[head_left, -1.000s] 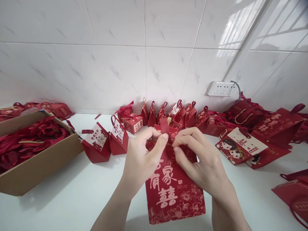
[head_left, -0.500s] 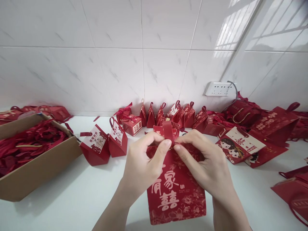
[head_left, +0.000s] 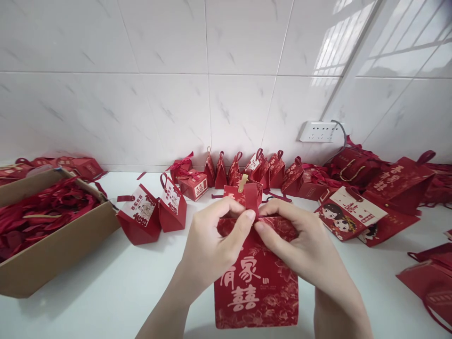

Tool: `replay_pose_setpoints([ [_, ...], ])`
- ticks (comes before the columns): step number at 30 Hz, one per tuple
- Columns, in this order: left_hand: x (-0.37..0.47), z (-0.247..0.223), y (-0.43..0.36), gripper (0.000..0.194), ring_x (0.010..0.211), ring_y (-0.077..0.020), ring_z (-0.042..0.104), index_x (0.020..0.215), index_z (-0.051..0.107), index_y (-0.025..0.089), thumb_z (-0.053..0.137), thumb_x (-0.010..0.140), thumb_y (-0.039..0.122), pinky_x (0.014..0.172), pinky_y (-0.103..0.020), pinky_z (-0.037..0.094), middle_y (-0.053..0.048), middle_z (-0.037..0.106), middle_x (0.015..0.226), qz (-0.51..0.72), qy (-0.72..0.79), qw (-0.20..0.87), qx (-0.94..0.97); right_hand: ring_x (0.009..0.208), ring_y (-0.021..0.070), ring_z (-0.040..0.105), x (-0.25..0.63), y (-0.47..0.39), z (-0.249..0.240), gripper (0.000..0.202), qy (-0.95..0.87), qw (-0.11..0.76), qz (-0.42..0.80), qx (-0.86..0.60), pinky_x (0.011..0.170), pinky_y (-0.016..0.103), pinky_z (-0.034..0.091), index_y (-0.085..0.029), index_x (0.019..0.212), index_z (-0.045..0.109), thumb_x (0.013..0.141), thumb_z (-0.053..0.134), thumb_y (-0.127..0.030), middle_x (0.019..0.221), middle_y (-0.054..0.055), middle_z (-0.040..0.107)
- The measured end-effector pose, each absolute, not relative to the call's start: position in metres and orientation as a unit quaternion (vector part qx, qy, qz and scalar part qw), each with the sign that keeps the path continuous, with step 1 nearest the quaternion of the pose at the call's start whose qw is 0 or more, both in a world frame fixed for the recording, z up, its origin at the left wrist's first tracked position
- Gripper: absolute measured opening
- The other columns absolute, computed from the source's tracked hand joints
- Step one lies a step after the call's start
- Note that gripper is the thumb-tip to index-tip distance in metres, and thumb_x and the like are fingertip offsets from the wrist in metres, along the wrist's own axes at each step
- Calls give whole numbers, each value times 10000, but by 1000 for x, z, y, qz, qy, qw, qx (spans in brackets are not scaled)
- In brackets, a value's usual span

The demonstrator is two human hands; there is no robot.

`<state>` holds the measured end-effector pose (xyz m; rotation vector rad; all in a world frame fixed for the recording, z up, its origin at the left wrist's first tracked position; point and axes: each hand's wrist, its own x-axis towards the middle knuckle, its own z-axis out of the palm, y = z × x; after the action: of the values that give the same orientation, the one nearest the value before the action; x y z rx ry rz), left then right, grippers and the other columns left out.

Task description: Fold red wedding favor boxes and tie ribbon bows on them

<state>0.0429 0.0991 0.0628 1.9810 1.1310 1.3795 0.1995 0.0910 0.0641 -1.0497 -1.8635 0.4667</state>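
Observation:
A red paper gift box [head_left: 257,294] with pale Chinese characters and flower prints faces me at the front centre. From its top edge rises a loop of red ribbon [head_left: 252,197]. My left hand [head_left: 217,245] pinches the base of that loop between thumb and fingers. On the other side, my right hand [head_left: 300,240] is closed at the same spot, its thumb tip against the ribbon's base; the fingertips behind are hidden. Just beyond my hands stands a smaller red box [head_left: 233,190] with a gold tab [head_left: 242,182].
At left is a cardboard box [head_left: 63,245] full of red ribbons. Two red boxes [head_left: 139,219] with white labels stand beside it. Finished-looking red boxes [head_left: 221,172] line the tiled wall. Flat printed packets [head_left: 349,214] and more red bags [head_left: 432,278] lie right, below a power strip [head_left: 319,132].
The ribbon loop has tilted slightly right, and the gold tab behind shows more. The large box has turned a little. Both hands keep their pinch.

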Motion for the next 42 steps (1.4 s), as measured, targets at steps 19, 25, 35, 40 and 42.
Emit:
replay_pose_setpoints([
  [19, 34, 62, 98, 315, 886, -129, 615, 1049, 547, 274, 596, 774, 130, 773, -211, 510, 16, 622, 922, 492, 384, 260, 736, 419, 72, 375, 193, 83, 61, 213, -695, 500, 212, -471, 382, 196, 271, -201, 660, 501, 858, 545, -264, 494, -59, 461],
  [25, 34, 66, 98, 240, 766, -123, 588, 976, 587, 240, 584, 756, 142, 698, -222, 500, 16, 600, 807, 503, 394, 278, 717, 501, 78, 465, 193, 84, 62, 165, -698, 504, 237, -449, 439, 179, 350, -204, 706, 519, 866, 538, -240, 596, -48, 536],
  [35, 35, 68, 99, 145, 769, -119, 571, 897, 565, 219, 552, 776, 140, 721, -225, 478, 15, 579, 790, 510, 378, 298, 713, 569, 94, 523, 196, 85, 65, 148, -702, 488, 253, -452, 514, 189, 405, -186, 718, 544, 856, 544, -238, 660, -25, 584],
  [40, 35, 67, 97, 196, 802, -115, 562, 971, 566, 245, 594, 787, 184, 759, -228, 460, 32, 567, 801, 489, 404, 295, 715, 567, 79, 509, 194, 85, 65, 148, -703, 490, 242, -455, 523, 172, 396, -187, 712, 535, 856, 544, -221, 655, -39, 572],
  [42, 33, 67, 97, 191, 803, -111, 552, 987, 562, 257, 589, 805, 204, 759, -224, 450, 36, 561, 795, 483, 402, 308, 714, 580, 81, 520, 195, 85, 65, 146, -703, 489, 254, -449, 532, 172, 404, -190, 722, 543, 863, 542, -230, 673, -37, 585],
])
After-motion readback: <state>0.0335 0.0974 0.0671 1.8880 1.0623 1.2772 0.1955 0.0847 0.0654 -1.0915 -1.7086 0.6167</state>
